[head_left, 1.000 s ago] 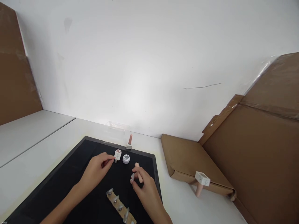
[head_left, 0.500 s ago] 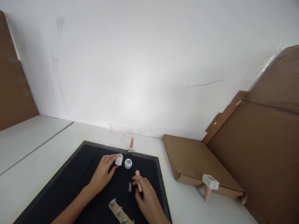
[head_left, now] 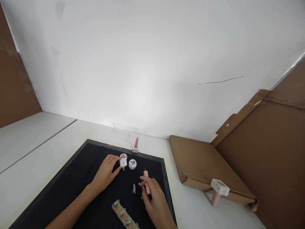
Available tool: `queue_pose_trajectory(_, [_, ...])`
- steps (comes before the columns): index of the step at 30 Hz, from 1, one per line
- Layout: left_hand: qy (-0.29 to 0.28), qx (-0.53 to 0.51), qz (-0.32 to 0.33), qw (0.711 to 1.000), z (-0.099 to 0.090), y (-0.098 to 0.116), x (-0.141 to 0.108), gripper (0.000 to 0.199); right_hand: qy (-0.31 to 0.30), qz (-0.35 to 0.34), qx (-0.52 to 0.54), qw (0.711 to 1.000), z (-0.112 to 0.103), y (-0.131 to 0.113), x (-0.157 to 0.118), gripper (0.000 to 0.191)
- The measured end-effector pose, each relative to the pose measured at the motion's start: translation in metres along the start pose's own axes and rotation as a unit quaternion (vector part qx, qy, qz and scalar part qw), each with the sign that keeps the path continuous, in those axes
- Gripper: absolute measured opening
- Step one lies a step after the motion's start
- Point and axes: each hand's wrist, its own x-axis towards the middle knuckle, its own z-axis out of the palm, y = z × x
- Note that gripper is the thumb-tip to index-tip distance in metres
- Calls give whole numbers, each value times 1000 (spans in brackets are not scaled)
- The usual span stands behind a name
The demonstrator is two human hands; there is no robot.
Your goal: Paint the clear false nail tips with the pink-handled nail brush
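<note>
My left hand [head_left: 106,170] pinches a small white square bottle [head_left: 123,163] over the black mat [head_left: 92,159]. A small round pot with reddish contents [head_left: 123,156] lies just behind the bottle. Right of it sits a round white jar [head_left: 132,164]. My right hand [head_left: 153,197] holds a pink stick-like cap [head_left: 146,182] with a dark tip pointing away from me. Between the hands lies a small clear piece [head_left: 133,188]. Nearer to me is a tan strip [head_left: 123,217] bearing several small clear pieces.
A white bottle with a pink cap [head_left: 135,149] stands at the mat's back edge. A flat cardboard box [head_left: 205,162] lies at the right, with another pink-and-white bottle [head_left: 220,187] before it. Cardboard panels [head_left: 269,143] rise at the right side.
The view has shifted slightly. My right hand has moved a little to the right with the pink cap. The white bottle in my left hand has turned and shows its square face.
</note>
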Motion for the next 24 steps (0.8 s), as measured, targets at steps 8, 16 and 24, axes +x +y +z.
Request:
queue_pose_trajectory(8, [47,-24,-19,998,-6,21,-7,20,24,-27,4,999,-10,-10,0,22])
queue_pose_trajectory(16, [116,-89,-41,988,-14,44,-13,22,26,-98,14,995,-19,-17,-2,33])
queue_pose_trajectory(24, [163,-329,-175,914,-14,51,-11,27,55,-68,26,996,-14,-19,-10,41])
